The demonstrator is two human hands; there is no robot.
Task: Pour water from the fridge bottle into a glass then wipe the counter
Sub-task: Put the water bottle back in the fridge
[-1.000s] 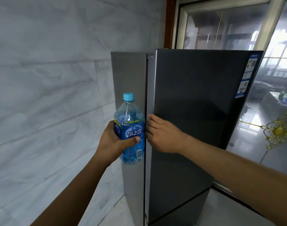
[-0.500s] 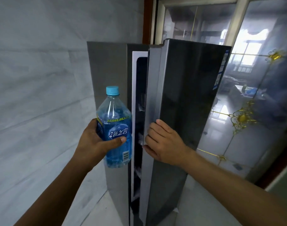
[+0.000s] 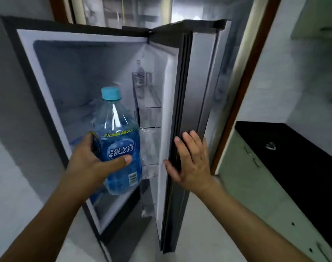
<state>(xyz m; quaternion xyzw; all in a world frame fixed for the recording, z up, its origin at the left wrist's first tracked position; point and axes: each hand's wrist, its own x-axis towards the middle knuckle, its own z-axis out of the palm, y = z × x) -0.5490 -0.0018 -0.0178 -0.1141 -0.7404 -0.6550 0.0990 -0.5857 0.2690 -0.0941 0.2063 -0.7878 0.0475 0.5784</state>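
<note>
Fridge door (image 3: 204, 91) now swung wide under our flat right hand (image 3: 191, 159); our left hand (image 3: 93, 163) grips the upright bottle (image 3: 119, 140) just left of it.

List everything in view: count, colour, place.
bottle: 1, clear with blue label and light blue cap, held in front of the open fridge
fridge: 1, dark grey outside, white inside, centre left
fridge door: 1, dark grey, swung open, centre
door shelves: several, translucent, inside the door; contents blurred
counter: 1, black top, right
cabinets: pale green, under the counter; count unclear
left hand: 1, grips the bottle at its label
right hand: 1, fingers straight, rests on the door's edge
</note>
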